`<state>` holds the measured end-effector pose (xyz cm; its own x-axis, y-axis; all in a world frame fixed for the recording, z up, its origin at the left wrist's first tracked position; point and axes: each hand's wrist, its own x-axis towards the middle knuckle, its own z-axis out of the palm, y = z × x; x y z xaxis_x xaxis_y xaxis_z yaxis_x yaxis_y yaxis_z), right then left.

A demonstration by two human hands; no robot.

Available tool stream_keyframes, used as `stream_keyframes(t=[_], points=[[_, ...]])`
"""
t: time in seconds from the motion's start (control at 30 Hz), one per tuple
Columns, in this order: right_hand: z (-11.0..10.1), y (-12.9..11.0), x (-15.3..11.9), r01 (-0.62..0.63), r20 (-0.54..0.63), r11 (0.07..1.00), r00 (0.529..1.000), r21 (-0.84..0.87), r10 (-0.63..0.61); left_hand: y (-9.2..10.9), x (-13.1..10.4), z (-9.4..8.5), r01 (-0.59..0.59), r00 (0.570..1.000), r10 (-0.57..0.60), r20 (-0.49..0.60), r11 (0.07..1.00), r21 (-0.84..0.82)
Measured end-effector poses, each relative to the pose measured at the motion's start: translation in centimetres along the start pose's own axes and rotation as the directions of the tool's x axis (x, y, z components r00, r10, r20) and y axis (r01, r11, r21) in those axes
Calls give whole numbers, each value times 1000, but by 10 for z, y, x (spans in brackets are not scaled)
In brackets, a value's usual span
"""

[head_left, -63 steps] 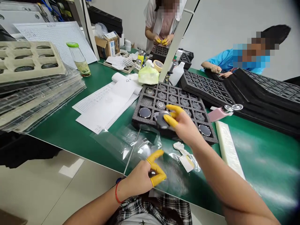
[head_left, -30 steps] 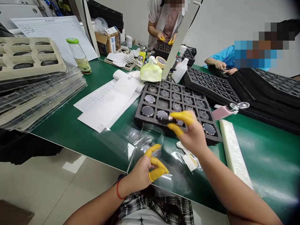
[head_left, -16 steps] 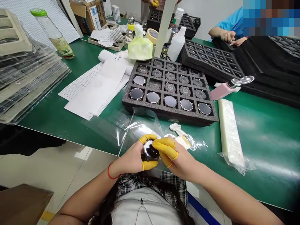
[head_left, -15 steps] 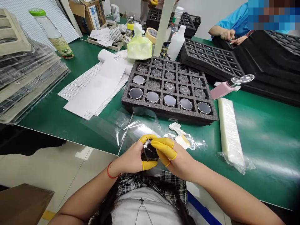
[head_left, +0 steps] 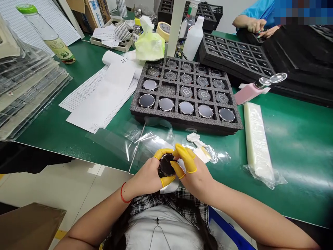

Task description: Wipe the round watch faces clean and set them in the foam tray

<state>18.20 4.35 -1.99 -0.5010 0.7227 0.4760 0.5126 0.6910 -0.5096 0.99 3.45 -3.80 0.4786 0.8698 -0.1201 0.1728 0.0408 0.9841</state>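
Note:
My left hand, with yellow finger cots on, grips a round black watch case by its rim, dark glass side up. Close against its right side is my right hand, also in yellow finger cots. Its thumb tip meets the right part of the glass, while the other fingers are raised and stand apart from the thumb. I see nothing clearly held in it. Beyond lies a black foam tray of similar watch cases; those in the front row show their glass, many others their backs. One slot in the second row holds none.
Clear plastic film and crumpled white scraps lie before the tray. To the right are a wrapped white block and a pink bottle. Papers and stacked plastic trays occupy the left. A co-worker's hands work opposite.
My right fingers have lifted off the glass and spread from the thumb, which now touches its right side. The left hand still holds the watch case. The view has shifted slightly.

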Motion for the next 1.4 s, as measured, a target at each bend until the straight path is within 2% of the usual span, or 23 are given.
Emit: stream_keyframes(t=[0.07,0.2,0.33,0.5,0.6,0.7,0.8,0.9,1.03,1.13,1.23,1.4], points=[[1,-1,-1,-36,-66,999,997,-22,35,0,-1,3,9,999,-7,-41,1000,29],[4,-6,0,40,-16,999,999,29,-39,-2,0,5,23,999,-21,-28,996,89],[8,-5,-2,111,-51,993,992,-32,-113,-5,0,4,47,999,-46,-8,997,66],[10,-4,-2,108,-34,993,993,-39,-109,-4,0,3,68,998,-70,10,992,104],[-3,-12,0,39,46,999,998,27,-40,-1,0,2,62,998,-64,19,993,101],[-23,-15,-5,-125,8,992,992,-21,126,0,0,0,62,998,-61,-25,997,55],[-36,0,-16,-298,0,932,952,-205,305,-1,1,-3,68,998,-68,-20,998,6],[-37,28,-24,-317,66,878,930,-357,362,-3,1,-5,72,997,-73,-5,997,-25],[-36,62,-19,-244,12,884,962,-399,271,-6,1,-3,80,997,-81,-15,996,-43],[-37,73,-9,-182,76,912,971,-369,225,-7,1,-2,83,996,-84,-42,996,-21],[-33,57,-2,-144,67,936,982,-321,174,-6,1,-1,78,996,-79,-45,997,-24],[-11,7,4,45,6,986,999,-159,-45,-4,2,-3,47,999,-47,-21,998,-29]])
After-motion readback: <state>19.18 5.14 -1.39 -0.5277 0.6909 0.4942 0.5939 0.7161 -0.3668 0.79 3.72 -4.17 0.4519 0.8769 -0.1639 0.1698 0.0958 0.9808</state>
